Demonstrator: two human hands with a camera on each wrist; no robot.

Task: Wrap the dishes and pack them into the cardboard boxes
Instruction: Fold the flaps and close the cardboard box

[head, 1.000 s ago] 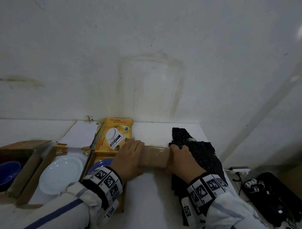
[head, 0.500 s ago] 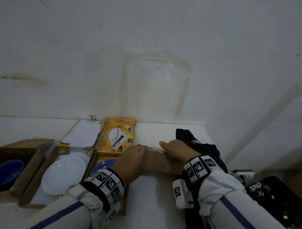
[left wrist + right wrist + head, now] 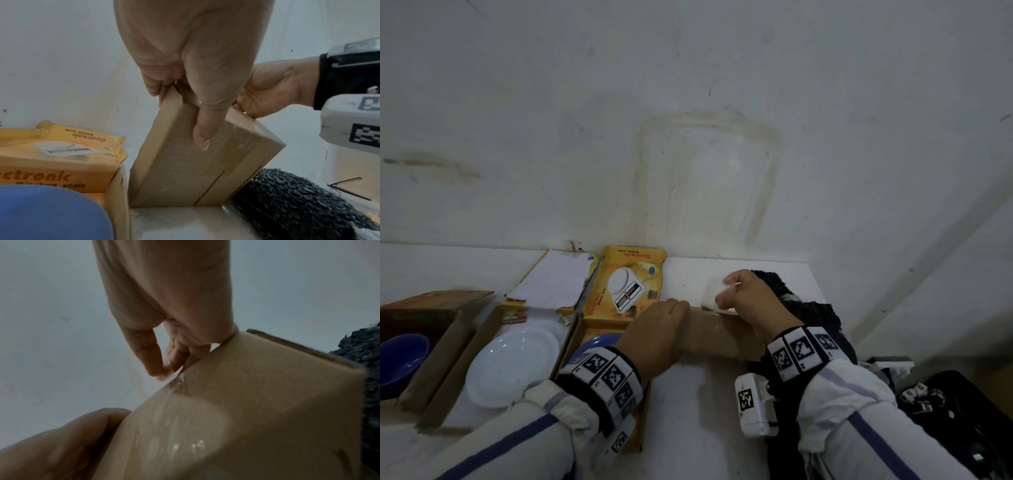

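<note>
1. A plain brown cardboard box (image 3: 717, 337) was stood on the white tabletop (image 3: 698, 411), just right of the open boxes, with clear tape along its top.
2. The box's left end was gripped by the left hand (image 3: 655, 337), the fingers curled over the top edge and the thumb laid down the near face.
3. The right hand (image 3: 751, 301) was held over the far top edge of the box; a loose piece of clear tape (image 3: 714, 296) was pinched between its thumb and fingertips, the other fingers curled.
4. A black bubbled wrap (image 3: 808, 308) was bunched against the right end of the box.
5. Immediately left of the box, an open yellow kitchen-scale carton (image 3: 625, 284) was seen with a blue dish (image 3: 595, 344) lying inside it.
6. Further left, a white plate (image 3: 512, 365) was laid in a second open carton (image 3: 482, 329).
7. At the far left, a blue bowl (image 3: 400, 363) was seated in a dark brown carton (image 3: 431, 308).
8. Black gear and cables (image 3: 955, 411) were piled beyond the right edge of the tabletop.
</note>
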